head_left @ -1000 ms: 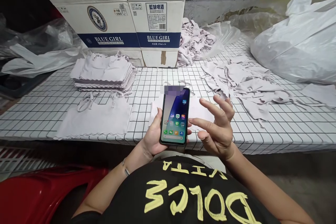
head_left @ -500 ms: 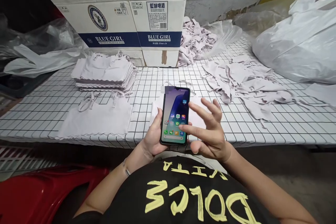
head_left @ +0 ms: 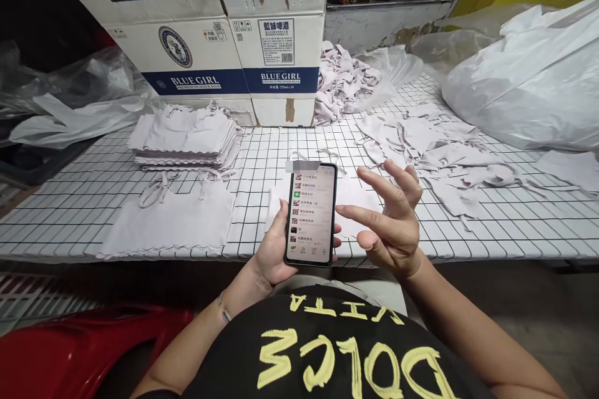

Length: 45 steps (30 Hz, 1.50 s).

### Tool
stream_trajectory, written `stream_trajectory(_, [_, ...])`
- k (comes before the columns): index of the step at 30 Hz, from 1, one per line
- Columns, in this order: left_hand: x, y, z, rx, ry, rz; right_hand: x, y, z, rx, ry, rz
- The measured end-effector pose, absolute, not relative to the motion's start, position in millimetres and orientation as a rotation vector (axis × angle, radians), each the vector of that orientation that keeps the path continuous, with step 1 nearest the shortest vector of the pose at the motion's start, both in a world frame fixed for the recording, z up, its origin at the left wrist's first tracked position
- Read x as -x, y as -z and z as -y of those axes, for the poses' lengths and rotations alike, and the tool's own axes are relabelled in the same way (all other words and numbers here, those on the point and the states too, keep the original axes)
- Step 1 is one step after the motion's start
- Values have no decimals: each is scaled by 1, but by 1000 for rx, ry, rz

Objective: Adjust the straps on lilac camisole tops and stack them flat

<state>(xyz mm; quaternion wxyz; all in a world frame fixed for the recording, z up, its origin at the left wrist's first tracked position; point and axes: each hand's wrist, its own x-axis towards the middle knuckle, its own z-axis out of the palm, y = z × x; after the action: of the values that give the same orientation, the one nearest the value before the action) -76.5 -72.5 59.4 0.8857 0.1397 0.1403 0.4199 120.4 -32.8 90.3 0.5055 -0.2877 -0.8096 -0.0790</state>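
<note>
My left hand (head_left: 274, 248) is closed around a smartphone (head_left: 310, 215), held upright over the table's front edge. The phone's screen shows a list of chat-like entries, with small icons along its bottom. Just right of the phone hovers my right hand (head_left: 393, 218), fingers spread and holding nothing, the index fingertip close to the phone's edge. Beneath and behind the phone lies a pale garment (head_left: 358, 199), partly hidden by the phone and hands. Another pale garment (head_left: 171, 215) with thin tied straps is spread flat to the left.
Behind that garment stands a neat stack of folded garments (head_left: 185, 137). A large beer carton (head_left: 201, 50) rises at the back. Loose garments (head_left: 421, 149) lie to the right, a heap of them (head_left: 344, 84) behind. A white plastic bag (head_left: 528, 81) fills the far right; a red chair (head_left: 70, 355) is below left.
The phone's screen has switched from a home screen of app icons to a list. My right hand has drawn back to the right, off the screen.
</note>
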Motion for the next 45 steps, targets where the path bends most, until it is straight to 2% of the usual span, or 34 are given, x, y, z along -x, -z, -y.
stream_trajectory(45, [76, -61, 74, -305, -878, -331, -113, -86, 25, 713, 119, 1957])
